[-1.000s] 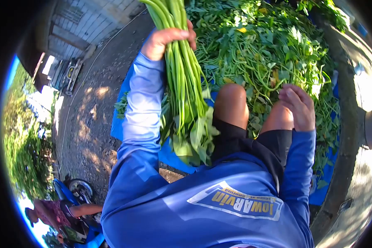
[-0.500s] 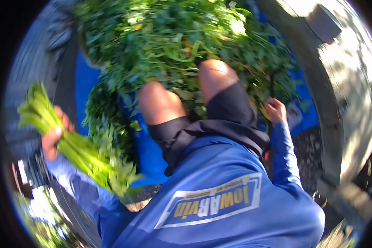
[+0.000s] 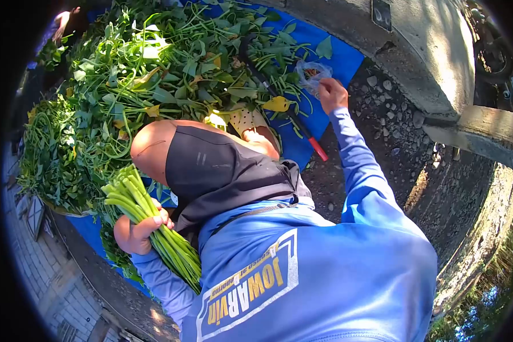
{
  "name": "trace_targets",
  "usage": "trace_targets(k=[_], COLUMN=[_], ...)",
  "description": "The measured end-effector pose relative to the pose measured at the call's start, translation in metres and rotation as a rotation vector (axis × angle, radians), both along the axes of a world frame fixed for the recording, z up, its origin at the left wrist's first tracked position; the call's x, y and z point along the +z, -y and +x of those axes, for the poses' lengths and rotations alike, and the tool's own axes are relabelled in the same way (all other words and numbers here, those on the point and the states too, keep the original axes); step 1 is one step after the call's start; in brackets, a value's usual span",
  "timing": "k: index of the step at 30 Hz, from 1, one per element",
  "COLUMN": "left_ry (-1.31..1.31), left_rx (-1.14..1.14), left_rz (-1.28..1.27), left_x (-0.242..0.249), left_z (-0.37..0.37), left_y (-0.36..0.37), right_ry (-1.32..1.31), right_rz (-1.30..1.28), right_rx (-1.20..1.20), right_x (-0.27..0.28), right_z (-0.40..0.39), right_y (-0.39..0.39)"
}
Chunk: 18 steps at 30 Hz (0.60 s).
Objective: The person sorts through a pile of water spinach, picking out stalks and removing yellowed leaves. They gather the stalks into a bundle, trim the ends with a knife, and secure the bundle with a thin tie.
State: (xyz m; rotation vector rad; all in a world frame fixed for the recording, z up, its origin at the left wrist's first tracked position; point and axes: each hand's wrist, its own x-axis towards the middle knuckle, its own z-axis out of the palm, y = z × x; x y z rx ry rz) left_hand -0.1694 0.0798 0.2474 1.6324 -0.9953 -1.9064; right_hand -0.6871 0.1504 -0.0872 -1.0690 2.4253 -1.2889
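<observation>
My left hand (image 3: pixel 139 231) is wrapped round a bundle of long green stems (image 3: pixel 176 253), held beside my thigh with the thick stem ends pointing up and away from me. The bundle's far end lies along my forearm and shirt. My right hand (image 3: pixel 333 95) reaches out to the right, its fingers pinched at the edge of a small clear plastic bag (image 3: pixel 312 77). Small reddish things show inside the bag, too small to name. A large heap of leafy green stems (image 3: pixel 171 74) spreads in front of my knees.
A blue tarp (image 3: pixel 342 51) lies under the heap. On it rests a long black tool (image 3: pixel 279 100) with a hooked end and red tip. Gravel ground (image 3: pixel 382 108) and a concrete edge (image 3: pixel 416 62) are at the right. Another person's hand (image 3: pixel 68 23) shows at upper left.
My view has turned to the right. My left hand has brought the bundle in closer to my body. My right hand has reached out from beside my thigh to the plastic bag.
</observation>
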Motion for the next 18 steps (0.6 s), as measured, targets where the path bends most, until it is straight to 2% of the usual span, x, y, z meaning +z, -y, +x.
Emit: trace_targets(k=[2,5,8,11,18], left_ry=[-0.01,-0.016,0.008,-0.001,-0.025], left_rx=[-0.068,-0.101,-0.065,-0.024,0.007], left_rz=[0.164,0.125,0.131,0.106,0.116], left_x=[-0.021,-0.037,-0.037,-0.037,-0.031], left_z=[0.003,0.006,0.009,0.008,0.004], left_y=[0.002,0.003,0.0,-0.003,-0.001], right_ry=[-0.004,-0.229,-0.359,-0.286,-0.009], right_rz=[0.244,0.466,0.499,0.592,0.311], right_rx=[0.108,0.136,0.198,0.178,0.026], right_x=[-0.02,-0.051,-0.072,-0.08,-0.061], right_z=[-0.018,-0.029,-0.029,-0.038,-0.062], right_y=[0.044,0.084,0.096,0.103,0.08])
